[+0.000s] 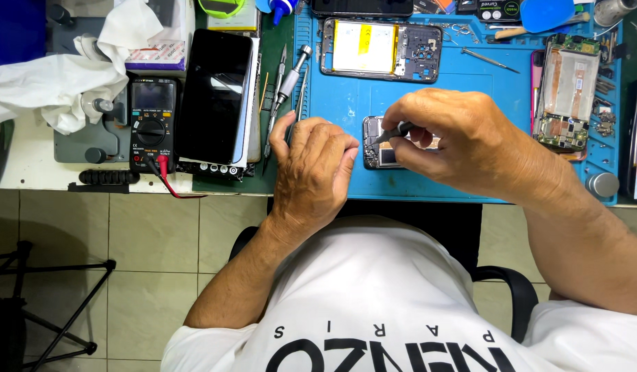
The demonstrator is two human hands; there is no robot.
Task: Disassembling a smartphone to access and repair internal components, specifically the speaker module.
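A matt blue rubbery mat (470,89) bears a glossy black glass phone (215,96) and white crumpled cloth (63,83).

The blue mat (470,83) has a bare strip in the middle, between the opened phone frame (380,49) above and the two hands below; a hand could pass there. To the right, a circuit board assembly (568,93) and small screws block the way. To the left, screwdrivers (285,89), a black phone (215,96) and a multimeter (151,124) stand close together. A white cloth (63,76) covers the far left corner of the tabletop.
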